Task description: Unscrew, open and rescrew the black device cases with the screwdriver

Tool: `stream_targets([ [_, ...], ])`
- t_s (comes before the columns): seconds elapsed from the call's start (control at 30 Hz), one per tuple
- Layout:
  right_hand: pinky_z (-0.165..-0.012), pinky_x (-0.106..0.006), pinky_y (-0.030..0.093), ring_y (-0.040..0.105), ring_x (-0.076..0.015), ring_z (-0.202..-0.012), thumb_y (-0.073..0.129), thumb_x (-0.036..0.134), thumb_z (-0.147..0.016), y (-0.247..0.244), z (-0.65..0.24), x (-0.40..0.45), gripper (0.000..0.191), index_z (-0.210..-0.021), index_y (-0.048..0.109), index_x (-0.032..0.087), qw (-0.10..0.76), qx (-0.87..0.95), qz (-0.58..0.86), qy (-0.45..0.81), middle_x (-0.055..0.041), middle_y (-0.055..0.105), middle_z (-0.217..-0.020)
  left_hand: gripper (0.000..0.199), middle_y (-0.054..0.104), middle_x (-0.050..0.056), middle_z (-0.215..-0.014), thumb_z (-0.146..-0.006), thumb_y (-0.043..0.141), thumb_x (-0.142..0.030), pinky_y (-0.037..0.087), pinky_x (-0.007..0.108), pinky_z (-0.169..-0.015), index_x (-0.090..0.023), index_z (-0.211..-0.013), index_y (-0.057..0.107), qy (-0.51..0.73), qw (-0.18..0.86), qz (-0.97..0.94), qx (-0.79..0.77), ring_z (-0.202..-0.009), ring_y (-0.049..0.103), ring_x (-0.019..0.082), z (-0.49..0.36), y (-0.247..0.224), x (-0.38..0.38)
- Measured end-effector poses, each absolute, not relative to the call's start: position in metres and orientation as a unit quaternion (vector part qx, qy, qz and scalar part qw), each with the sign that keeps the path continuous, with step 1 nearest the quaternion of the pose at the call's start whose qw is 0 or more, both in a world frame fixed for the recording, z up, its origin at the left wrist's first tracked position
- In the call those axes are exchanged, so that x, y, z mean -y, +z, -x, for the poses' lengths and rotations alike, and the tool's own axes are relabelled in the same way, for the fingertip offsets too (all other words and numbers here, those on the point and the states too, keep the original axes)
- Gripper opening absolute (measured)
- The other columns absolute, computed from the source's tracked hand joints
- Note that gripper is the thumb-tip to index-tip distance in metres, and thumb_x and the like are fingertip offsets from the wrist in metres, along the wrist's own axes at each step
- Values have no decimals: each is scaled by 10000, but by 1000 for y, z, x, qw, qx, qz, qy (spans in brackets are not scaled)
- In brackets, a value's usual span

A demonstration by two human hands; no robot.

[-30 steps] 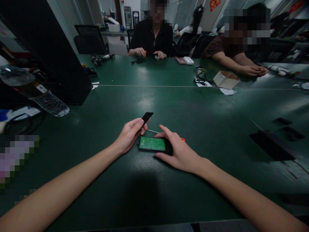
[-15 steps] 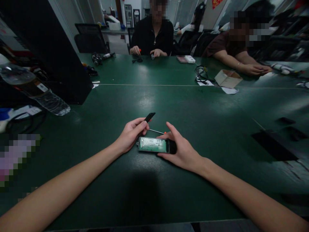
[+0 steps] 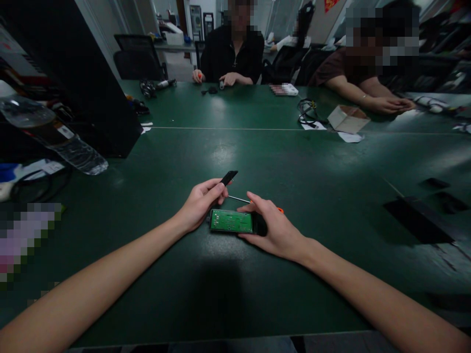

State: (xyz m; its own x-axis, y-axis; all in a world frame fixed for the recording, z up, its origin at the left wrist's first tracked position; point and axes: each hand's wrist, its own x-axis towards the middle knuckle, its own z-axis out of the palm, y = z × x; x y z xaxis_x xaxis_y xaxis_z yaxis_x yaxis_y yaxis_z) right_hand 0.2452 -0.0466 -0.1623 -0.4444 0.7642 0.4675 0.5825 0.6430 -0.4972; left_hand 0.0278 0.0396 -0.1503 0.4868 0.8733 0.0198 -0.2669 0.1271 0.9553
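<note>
My left hand [image 3: 204, 202] pinches a slim black flat piece [image 3: 229, 177], pointing up and to the right. My right hand [image 3: 274, 220] grips the right end of a black case [image 3: 210, 226], thumb and fingers on its opposite long sides. Inside the case's open face lies a green circuit board [image 3: 231, 221], facing up. Behind the case, a screwdriver with a thin metal shaft [image 3: 238, 198] passes behind my right hand, which hides most of its orange handle [image 3: 280, 210].
The green table [image 3: 176, 162] stretches ahead. A large water bottle [image 3: 55, 130] leans at left near a black upright panel [image 3: 91, 88]. Black flat parts [image 3: 419, 219] lie at right. Two people sit across, near a small open box [image 3: 348, 119] and coiled cables [image 3: 307, 112].
The case has tilted slightly, so its board shows greener with less glare. My right index finger has come down and inward, exposing the screwdriver's orange end. My left hand has hardly moved.
</note>
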Motion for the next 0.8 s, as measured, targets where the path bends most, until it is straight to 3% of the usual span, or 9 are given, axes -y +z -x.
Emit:
stream_targets([
  [0.2, -921, -461, 534, 672, -265, -1075, 719, 312, -912, -151, -252, 49, 849, -1599, 223, 253, 337, 852, 382, 120, -115, 711, -1260, 651, 612, 13, -748, -884, 637, -694, 348, 232, -543, -78, -1062, 744, 431, 713, -467, -296, -486, 292, 45, -28, -157, -40],
  [0.33, -915, -440, 552, 683, -259, -1067, 720, 330, -910, -140, -286, 39, 707, -1529, 389, 253, 362, 824, 431, 61, -108, 718, -1235, 623, 611, 11, -732, -928, 611, -655, 422, 233, -594, -69, -1089, 746, 433, 726, -436, -307, -480, 277, 40, -28, -154, -41],
  [0.47, -941, -511, 548, 682, -325, -1088, 703, 403, -898, -126, -355, 20, 535, -1383, 577, 218, 372, 719, 580, -97, -145, 718, -1226, 534, 588, 4, -724, -878, 730, -571, 366, 198, -536, -57, -1023, 746, 432, 736, -425, -301, -491, 246, 28, -27, -150, -42],
  [0.6, -987, -642, 486, 628, -445, -1187, 578, 503, -937, -125, -444, 16, 530, -1365, 603, 191, 282, 563, 758, -171, -209, 677, -1295, 544, 576, 11, -717, -815, 790, -567, 233, 196, -463, -47, -967, 743, 436, 727, -440, -297, -492, 234, 24, -27, -148, -42],
  [0.7, -884, -715, 485, 632, -493, -1139, 568, 580, -888, -143, -510, 22, 527, -1296, 617, 249, 231, 472, 838, -145, -179, 707, -1154, 546, 572, 15, -718, -816, 784, -574, 209, 205, -460, -49, -962, 745, 430, 723, -455, -295, -495, 234, 27, -27, -147, -42],
  [0.8, -738, -725, 477, 662, -493, -970, 615, 597, -827, -163, -554, 26, 407, -1033, 663, 250, 207, 528, 818, -100, -153, 678, -867, 538, 563, 8, -728, -802, 797, -561, 197, 209, -463, -71, -1020, 754, 422, 709, -474, -307, -507, 267, 35, -27, -149, -41],
])
